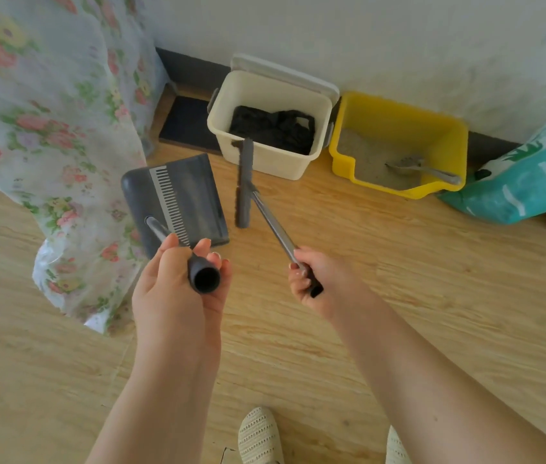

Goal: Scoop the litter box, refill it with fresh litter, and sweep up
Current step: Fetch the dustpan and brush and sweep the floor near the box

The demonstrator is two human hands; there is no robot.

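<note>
Head view: our left hand (pixel 177 283) grips the dustpan (pixel 177 199) handle, our right hand (pixel 315 279) grips the broom (pixel 244 185) (head beside the bin (pixel 264 159)).

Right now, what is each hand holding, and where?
Left hand grips the dustpan handle's top end; right hand grips the broom handle's end.

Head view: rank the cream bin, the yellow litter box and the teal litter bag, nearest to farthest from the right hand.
From the right hand:
1. Cream bin, ahead, slightly left.
2. Yellow litter box, ahead, to the right.
3. Teal litter bag, far right by the wall.
</note>
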